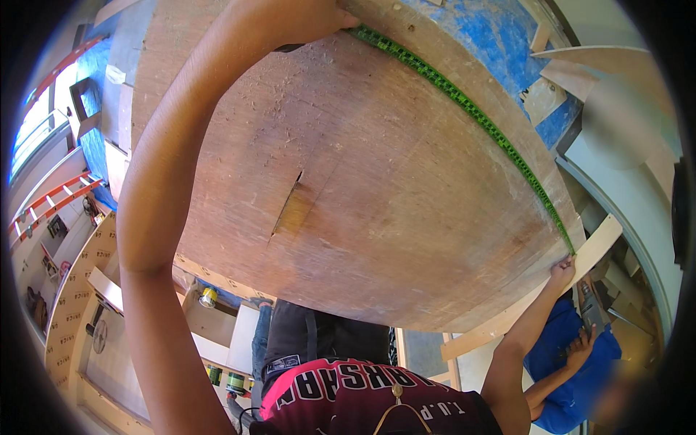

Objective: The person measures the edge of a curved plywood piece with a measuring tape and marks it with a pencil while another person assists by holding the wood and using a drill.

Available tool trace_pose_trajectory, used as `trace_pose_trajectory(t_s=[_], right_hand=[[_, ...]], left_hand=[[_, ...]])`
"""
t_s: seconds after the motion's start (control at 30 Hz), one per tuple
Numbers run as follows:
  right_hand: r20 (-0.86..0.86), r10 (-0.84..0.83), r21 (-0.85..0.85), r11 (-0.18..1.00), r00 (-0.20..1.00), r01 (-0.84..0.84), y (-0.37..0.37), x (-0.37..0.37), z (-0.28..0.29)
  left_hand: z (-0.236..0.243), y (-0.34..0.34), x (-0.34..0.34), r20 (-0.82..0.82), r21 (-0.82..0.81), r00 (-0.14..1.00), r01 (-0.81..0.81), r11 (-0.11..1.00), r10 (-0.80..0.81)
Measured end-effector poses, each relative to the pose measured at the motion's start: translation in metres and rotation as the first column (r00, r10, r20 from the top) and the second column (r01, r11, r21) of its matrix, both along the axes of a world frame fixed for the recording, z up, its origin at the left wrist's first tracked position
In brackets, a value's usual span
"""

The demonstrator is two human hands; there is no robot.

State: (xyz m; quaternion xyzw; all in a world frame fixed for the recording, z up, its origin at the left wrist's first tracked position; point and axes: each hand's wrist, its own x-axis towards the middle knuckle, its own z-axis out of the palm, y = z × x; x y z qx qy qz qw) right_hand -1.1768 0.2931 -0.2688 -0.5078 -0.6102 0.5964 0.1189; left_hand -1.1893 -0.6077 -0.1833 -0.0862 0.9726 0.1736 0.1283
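Rough, matt plywood sheet (377, 188); glossy green tape measure (471, 109).

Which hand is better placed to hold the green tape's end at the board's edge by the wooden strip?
Likely the right hand: it pinches the green tape there, at the edge of the plywood board beside the wooden strip. The left hand is at the tape's far end.

Both forearms bare, no sleeves showing down to the wrists. Left hand (304, 18): no glove, no watch or band visible behind the fingers; fingertips out of view. Right hand (562, 272): also bare, no ring or strap seen near the fingers. Torso wears a dark red shirt with white block lettering edged in black, dark trousers below. A thin cord with a small metal piece hangs at the chest.
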Motion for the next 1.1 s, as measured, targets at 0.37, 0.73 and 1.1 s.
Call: trace_pose_trajectory(t_s=[0.37, 0.73, 1.1], right_hand=[[0.023, 0.031, 0.086, 0.996, 0.999, -0.033, -0.008, 0.009, -0.008], [0.36, 0.319, 0.914, 0.069, 0.877, -0.401, -0.14, -0.045, -0.038], [0.753, 0.588, 0.543, -0.303, 0.295, -0.783, -0.163, -0.128, 0.001]], left_hand=[[-0.005, -0.011, 0.004, -0.05, -0.051, 0.997, 0.062, 0.997, -0.065], [-0.045, -0.095, 0.06, 0.041, 0.032, 0.994, 0.1, 0.994, -0.101], [-0.052, -0.087, 0.068, -0.057, 0.062, 0.982, 0.185, 0.981, -0.181]])
